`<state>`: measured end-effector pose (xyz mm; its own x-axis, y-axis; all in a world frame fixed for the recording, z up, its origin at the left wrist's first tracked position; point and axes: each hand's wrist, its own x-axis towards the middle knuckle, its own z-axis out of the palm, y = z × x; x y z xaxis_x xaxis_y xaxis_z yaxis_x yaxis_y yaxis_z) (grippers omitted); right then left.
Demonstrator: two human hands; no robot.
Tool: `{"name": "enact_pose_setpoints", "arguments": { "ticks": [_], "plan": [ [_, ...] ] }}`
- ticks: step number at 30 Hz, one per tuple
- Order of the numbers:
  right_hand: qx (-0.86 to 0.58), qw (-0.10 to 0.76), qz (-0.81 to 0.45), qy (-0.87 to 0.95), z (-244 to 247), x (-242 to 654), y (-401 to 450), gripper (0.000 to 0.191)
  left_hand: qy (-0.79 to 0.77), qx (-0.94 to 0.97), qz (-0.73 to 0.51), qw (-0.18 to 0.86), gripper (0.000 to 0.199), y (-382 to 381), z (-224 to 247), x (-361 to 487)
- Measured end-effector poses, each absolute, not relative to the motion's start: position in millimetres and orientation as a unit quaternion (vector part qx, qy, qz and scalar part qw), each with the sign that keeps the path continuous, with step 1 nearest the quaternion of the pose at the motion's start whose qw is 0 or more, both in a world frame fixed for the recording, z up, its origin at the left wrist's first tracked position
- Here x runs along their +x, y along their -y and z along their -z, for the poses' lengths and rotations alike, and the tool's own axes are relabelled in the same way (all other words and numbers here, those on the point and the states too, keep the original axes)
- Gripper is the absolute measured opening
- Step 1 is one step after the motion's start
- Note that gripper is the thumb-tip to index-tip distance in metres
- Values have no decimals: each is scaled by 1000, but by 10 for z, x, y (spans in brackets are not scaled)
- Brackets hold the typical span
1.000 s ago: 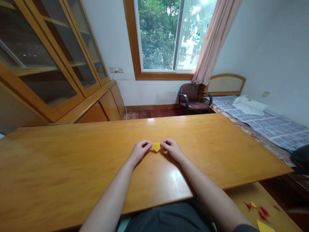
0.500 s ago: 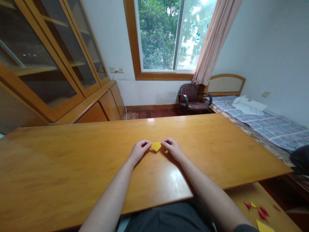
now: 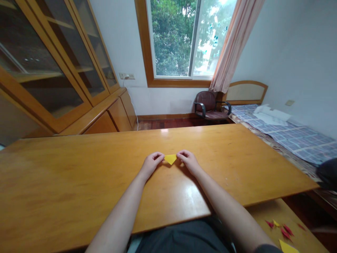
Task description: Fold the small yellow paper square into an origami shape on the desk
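Yellow paper point(image 3: 171, 159): a little more of it shows than a second ago, since the left hand point(image 3: 151, 165) and the right hand point(image 3: 189, 162) have eased slightly apart; both forearms point(image 3: 118, 218) lie almost as they did.
Paper's place: directly between the two sets of fingertips, over the wooden table point(image 3: 79, 175); whether it touches the top or hangs just above, I cannot tell.
Paper's long edge: runs side to side from hand to hand along the far side, while the point of its triangle faces the near edge of the table.
Nearer hand: neither, as each sits at its own end of the long edge.
Left fingers: thumb and forefinger pinched on the left corner; the rest are partly hidden.
Right fingers: pinched likewise on the right corner, the others curled behind.
Arm pose: both reach forward over the near edge and slant inward, hands low over the table and facing each other.
Lower board point(image 3: 265, 209): beside the right forearm, bearing red folded pieces point(image 3: 288, 229), a small yellow piece point(image 3: 276, 223) and a yellow sheet point(image 3: 287, 247) cut off by the view.
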<state>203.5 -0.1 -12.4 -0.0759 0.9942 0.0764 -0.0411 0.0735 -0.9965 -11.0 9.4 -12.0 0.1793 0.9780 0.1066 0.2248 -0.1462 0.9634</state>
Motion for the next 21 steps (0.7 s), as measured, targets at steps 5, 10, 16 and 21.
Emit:
{"name": "enact_pose_setpoints", "arguments": {
  "ticks": [5,10,16,21],
  "plan": [
    [-451,515,-511,520,116,2038,2,21,-478,616,-434,451,26,-86,109,-110],
    [-451,520,-513,513,98,2042,6,21,-474,614,-440,453,26,-84,113,-114],
    [-452,517,-515,512,95,2035,6,23,-472,616,-448,444,26,-70,95,-113],
    [-456,508,-510,524,89,2032,14,24,-470,636,-436,430,25,-52,82,-100]
  ]
}}
